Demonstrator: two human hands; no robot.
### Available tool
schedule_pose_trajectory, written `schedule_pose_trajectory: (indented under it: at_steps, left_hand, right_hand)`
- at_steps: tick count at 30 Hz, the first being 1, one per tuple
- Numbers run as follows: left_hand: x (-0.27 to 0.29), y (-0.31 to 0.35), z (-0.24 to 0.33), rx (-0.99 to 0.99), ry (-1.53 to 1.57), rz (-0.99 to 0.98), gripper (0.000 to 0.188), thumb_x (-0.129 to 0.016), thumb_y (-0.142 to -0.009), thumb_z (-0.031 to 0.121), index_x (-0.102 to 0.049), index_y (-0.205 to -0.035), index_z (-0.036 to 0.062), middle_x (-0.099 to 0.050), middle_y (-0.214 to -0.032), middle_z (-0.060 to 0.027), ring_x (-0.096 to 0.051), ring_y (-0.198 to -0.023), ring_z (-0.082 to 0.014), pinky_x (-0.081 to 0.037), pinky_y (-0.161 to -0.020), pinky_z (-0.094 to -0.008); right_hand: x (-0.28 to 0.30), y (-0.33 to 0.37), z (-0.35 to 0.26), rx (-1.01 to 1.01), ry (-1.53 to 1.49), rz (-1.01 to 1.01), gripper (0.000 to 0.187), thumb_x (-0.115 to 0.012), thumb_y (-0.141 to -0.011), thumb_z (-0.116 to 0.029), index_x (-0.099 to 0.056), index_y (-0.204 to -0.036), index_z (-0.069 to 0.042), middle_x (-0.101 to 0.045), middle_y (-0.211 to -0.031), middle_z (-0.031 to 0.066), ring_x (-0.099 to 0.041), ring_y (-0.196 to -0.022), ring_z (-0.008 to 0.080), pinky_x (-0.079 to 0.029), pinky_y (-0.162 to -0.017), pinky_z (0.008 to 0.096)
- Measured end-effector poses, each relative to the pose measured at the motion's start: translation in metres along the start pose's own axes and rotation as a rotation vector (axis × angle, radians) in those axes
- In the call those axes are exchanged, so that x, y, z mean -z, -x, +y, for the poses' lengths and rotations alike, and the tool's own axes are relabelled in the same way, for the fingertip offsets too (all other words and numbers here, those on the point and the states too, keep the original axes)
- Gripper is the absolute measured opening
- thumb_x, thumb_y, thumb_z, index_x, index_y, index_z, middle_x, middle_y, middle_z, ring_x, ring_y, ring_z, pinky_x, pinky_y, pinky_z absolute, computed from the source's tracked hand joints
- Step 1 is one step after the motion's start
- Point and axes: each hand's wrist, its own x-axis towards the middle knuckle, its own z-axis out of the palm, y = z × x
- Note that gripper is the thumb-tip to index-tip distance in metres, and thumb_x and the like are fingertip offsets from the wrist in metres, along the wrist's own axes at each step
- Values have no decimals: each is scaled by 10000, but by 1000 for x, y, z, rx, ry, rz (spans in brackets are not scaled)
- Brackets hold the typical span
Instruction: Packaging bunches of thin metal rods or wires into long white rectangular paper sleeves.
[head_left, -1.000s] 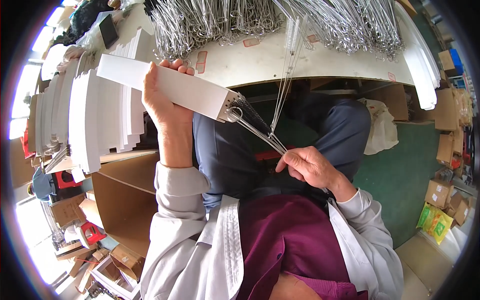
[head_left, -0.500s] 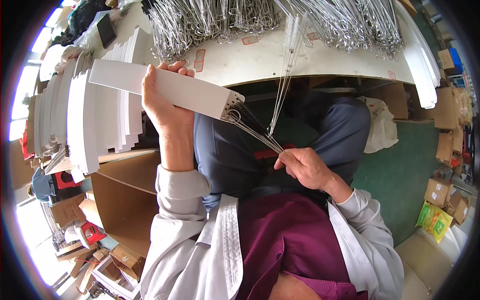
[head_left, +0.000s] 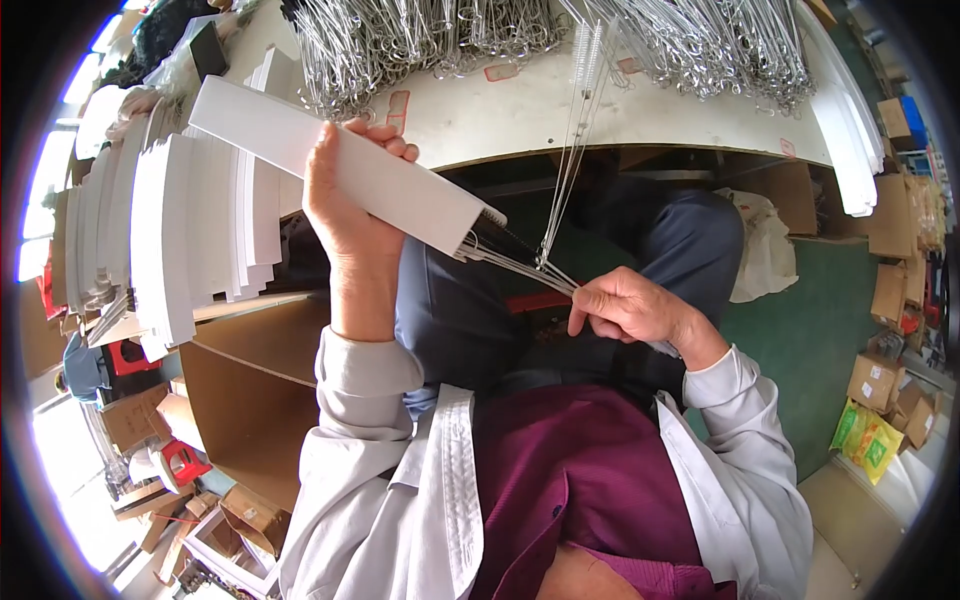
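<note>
My left hand (head_left: pixel 345 195) is wrapped around a long white carton (head_left: pixel 400 190), which slants down to the right with its end open. Several thin wire cleaning brushes (head_left: pixel 522 266), one with dark bristles, run out of that end. Their tips inside the carton are hidden. Closed on the wire ends of these brushes is my right hand (head_left: pixel 632 308), just above my lap. A few more wire brushes (head_left: pixel 570 170) with pale bristles hang from the table edge down to the bundle, near my right fingers.
Heaps of looped wire brushes (head_left: pixel 430 45) cover the back of the white table (head_left: pixel 470 125). White cartons (head_left: pixel 165 240) stand stacked at the left; more flat white pieces (head_left: pixel 840 110) hang over the right edge. Below left is a large open cardboard box (head_left: pixel 245 400).
The carton has tilted more steeply and shifted right with my left hand. The looped brush ends have gone further into it. My right hand has moved slightly right.
</note>
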Motion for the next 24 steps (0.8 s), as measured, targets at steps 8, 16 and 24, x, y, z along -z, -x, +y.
schedule_pose_trajectory:
  at_steps: [8, 16, 24]
  left_hand:
    - [-21, 39, -52, 140, -47, 135, 362, -641, -961, 354, -588, -1001, -2, -609, -893, -176, -581, -755, -279, -499, -783, -429]
    - [-5, 14, 0, -4, 17, 73, 357, -599, -981, 341, -537, -998, -10, -563, -932, -171, -540, -830, -265, -485, -837, -407]
    - [-8, 27, -12, 57, 96, 47, 390, -644, -974, 361, -521, -1042, -3, -551, -958, -166, -538, -848, -265, -486, -851, -421]
  right_hand:
    - [-6, -37, -41, 145, 246, 189, 487, -590, -1044, -422, -724, -912, 28, -616, -607, 119, -576, -566, 183, -469, -595, 353]
    - [3, -10, -69, 263, 588, 268, 327, -778, -896, -267, -701, -1005, 31, -706, -813, 211, -702, -744, 332, -533, -718, 405]
    - [-1, -3, -37, 349, 319, 376, 418, -732, -970, -374, -689, -957, 42, -594, -635, 94, -471, -570, 114, -414, -540, 325]
